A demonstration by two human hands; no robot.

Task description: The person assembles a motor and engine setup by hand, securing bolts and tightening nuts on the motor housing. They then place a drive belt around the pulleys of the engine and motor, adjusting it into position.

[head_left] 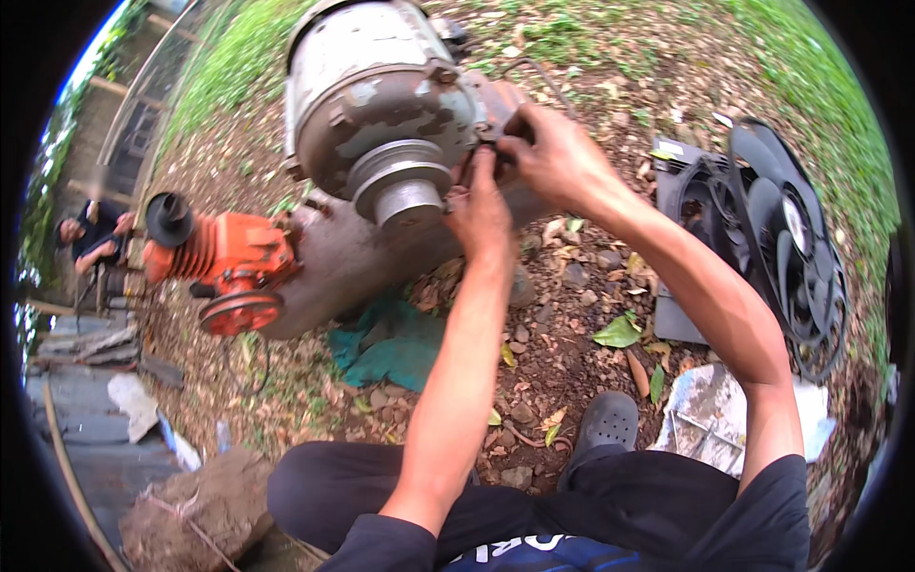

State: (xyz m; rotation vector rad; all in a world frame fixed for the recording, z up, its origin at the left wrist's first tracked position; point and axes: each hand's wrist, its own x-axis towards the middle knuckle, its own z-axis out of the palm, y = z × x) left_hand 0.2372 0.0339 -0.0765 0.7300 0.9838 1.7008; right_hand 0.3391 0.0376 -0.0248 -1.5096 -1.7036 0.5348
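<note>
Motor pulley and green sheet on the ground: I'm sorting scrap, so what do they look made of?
Motor pulley: apparently bare metal, silvery, by its grey highlights; alloy unclear. Green sheet: matte, perhaps fabric or thin plastic, slumped in loose folds.

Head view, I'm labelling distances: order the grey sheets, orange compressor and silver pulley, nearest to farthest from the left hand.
1. Silver pulley, just left of the left hand.
2. Orange compressor, farther left.
3. Grey sheets, far lower left.
</note>
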